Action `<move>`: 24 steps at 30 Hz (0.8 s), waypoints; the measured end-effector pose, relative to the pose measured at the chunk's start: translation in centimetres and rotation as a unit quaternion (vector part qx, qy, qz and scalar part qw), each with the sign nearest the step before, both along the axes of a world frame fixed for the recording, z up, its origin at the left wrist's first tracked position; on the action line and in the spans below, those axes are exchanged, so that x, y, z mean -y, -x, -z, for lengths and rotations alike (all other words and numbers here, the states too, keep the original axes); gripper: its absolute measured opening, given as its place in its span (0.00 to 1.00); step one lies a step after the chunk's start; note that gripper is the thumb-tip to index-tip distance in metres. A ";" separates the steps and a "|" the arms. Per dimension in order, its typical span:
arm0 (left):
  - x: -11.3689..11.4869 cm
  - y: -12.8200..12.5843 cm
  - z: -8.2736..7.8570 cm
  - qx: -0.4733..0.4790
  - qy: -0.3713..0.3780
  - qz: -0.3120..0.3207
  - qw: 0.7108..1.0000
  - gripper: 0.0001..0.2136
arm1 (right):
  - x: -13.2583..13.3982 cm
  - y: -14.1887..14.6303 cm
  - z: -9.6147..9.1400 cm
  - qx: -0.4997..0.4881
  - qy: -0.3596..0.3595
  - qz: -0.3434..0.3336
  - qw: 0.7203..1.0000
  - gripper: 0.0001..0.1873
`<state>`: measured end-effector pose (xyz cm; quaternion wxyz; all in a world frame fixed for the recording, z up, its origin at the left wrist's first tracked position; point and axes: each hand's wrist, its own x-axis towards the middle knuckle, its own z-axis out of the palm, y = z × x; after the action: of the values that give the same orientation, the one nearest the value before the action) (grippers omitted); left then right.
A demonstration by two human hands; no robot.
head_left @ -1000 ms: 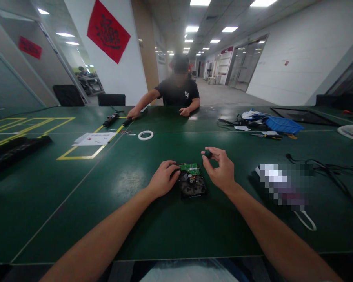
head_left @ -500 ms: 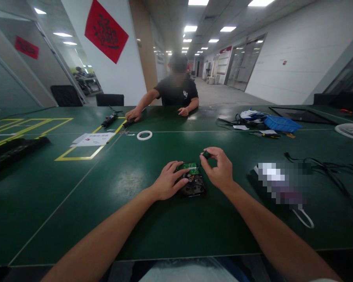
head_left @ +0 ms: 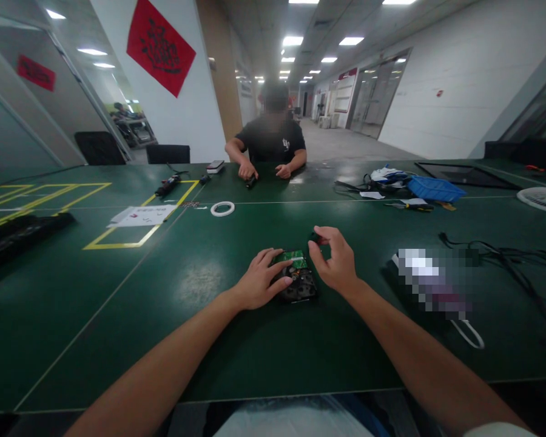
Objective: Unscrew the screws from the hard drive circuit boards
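A hard drive (head_left: pixel 300 284), black with a green circuit board (head_left: pixel 295 258) on its upper part, lies flat on the table in front of me. Across its left side rests my left hand (head_left: pixel 262 281), fingers spread and touching the drive and its board. My right hand (head_left: pixel 334 258) is raised just beyond the drive's right edge. Between its thumb and fingertips it pinches a small dark piece (head_left: pixel 314 237), mostly covered, whose kind I cannot make out.
Across the green table (head_left: pixel 236 358) sits another person (head_left: pixel 275 136), one hand on a dark tool (head_left: pixel 250 181). A white tape ring (head_left: pixel 222 209) and papers (head_left: pixel 142 215) lie left. Toward the right are a blue basket (head_left: pixel 435 189), a pixelated object (head_left: pixel 430 280) and black cables (head_left: pixel 505 254).
The other person's hand has moved from the left toward the middle, bringing the dark tool along. My hands keep nearly the same pose; the view has shifted slightly.
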<state>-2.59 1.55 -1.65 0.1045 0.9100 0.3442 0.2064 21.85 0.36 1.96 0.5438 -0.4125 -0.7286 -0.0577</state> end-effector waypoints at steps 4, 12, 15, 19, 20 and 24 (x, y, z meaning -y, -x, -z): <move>0.1 0.1 -0.1 -0.005 0.007 0.001 1.000 0.26 | -0.2 -0.2 -0.1 0.005 -0.011 0.009 1.000 0.18; 0.1 0.2 -0.3 -0.023 0.017 0.003 1.000 0.28 | -0.6 -0.9 -0.1 -0.024 -0.002 0.019 1.000 0.16; 0.2 0.2 -0.3 -0.024 0.015 0.004 1.000 0.28 | -0.4 -0.8 -0.3 0.008 -0.004 0.020 1.000 0.17; 0.1 0.2 -0.2 -0.021 0.016 0.005 1.000 0.28 | -0.4 -0.5 -0.3 -0.013 0.009 0.028 0.999 0.16; 0.1 0.2 -0.1 -0.019 0.017 0.006 1.000 0.28 | -0.4 -0.4 -0.2 -0.028 0.012 0.029 0.999 0.15; 0.0 0.3 0.1 -0.016 0.021 0.009 1.000 0.28 | -0.4 -0.3 0.1 -0.059 0.041 0.029 0.997 0.17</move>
<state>-2.85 1.53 -1.70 0.1201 0.9136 0.3422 0.1839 22.14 0.73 1.87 0.5665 -0.4580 -0.6848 -0.0195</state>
